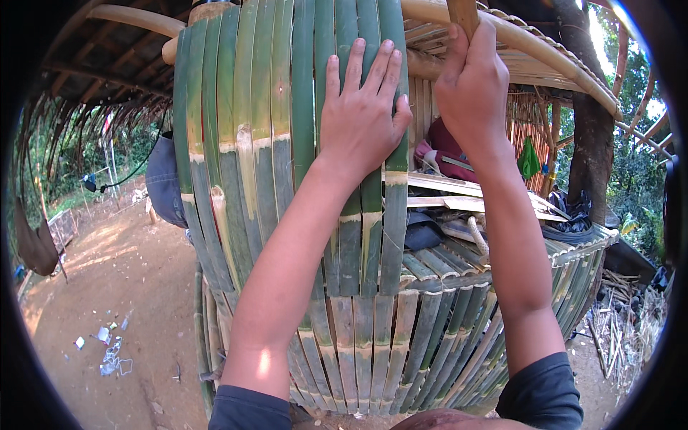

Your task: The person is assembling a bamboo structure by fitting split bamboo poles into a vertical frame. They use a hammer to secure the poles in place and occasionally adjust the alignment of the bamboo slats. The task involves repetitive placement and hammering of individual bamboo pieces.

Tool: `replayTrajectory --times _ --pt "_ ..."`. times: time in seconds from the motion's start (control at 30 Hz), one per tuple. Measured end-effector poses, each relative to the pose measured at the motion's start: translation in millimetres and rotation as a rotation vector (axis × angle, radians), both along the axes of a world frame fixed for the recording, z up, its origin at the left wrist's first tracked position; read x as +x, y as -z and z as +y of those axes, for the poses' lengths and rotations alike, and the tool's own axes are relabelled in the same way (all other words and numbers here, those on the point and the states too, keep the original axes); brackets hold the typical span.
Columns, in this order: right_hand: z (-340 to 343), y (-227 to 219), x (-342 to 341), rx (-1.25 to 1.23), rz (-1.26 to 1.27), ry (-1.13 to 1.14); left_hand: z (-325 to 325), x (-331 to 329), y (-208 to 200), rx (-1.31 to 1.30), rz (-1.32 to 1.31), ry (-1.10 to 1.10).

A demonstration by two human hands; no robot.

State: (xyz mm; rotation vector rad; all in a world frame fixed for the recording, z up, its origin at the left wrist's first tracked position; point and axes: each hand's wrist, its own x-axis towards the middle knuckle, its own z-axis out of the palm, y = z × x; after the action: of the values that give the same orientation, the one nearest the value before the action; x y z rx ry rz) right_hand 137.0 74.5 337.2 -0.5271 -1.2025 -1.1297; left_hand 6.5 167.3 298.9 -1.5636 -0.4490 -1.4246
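Observation:
My left hand [362, 118] lies flat with its fingers spread on a panel of upright split green bamboo slats [261, 168]. It presses near the panel's right edge, high up. To the right of that edge, my right hand [473, 89] is raised and closed round a wooden handle [464, 10]. The handle runs out of the top of the picture, so whatever it belongs to is hidden. Below the panel, a lower wall of split bamboo [358, 337] curves away to the right.
A bamboo ledge [448, 266] on the right bears pale split strips [466, 203], a maroon bag [450, 154] and black plastic bags [570, 215]. A curved bamboo pole [545, 57] crosses above. A blue-grey cloth [165, 179] hangs at the panel's left. Litter [111, 355] lies on the dirt ground.

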Motion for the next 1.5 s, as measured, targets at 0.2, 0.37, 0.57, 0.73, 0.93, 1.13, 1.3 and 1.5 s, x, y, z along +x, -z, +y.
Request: replayTrajectory --times 0.2,0.37,0.57,0.73,0.93,1.13,1.3,1.5 --pt "25.8 5.8 24.0 -0.314 0.040 0.116 -6.9 0.2 -1.6 -0.003 -0.001 -0.032" --pt "4.8 -1.2 11.0 -0.116 -0.012 0.024 -3.8 -0.5 -1.7 0.011 -0.010 -0.016" --pt "-27.9 -29.5 8.0 -0.243 0.086 -0.028 -4.8 -0.1 -0.2 0.008 -0.002 -0.019" --pt "-21.3 -61.1 29.1 -0.182 -0.063 0.089 -3.3 -1.8 -1.7 0.004 -0.001 -0.030" --pt "-51.2 -71.0 35.3 -0.879 0.210 -0.289 -3.5 -1.0 -0.6 0.017 0.000 -0.020" --pt "-79.1 -79.4 27.9 -0.934 0.214 -0.154 -3.6 -0.9 0.1 0.023 0.001 -0.019" --pt "-94.2 -85.4 29.6 -0.938 0.213 -0.023 -3.5 -1.4 -0.1 0.013 0.004 -0.029" --pt "-107.4 -86.1 35.1 -1.072 0.080 -0.111 -3.8 -2.3 -0.2 0.006 0.010 -0.044"
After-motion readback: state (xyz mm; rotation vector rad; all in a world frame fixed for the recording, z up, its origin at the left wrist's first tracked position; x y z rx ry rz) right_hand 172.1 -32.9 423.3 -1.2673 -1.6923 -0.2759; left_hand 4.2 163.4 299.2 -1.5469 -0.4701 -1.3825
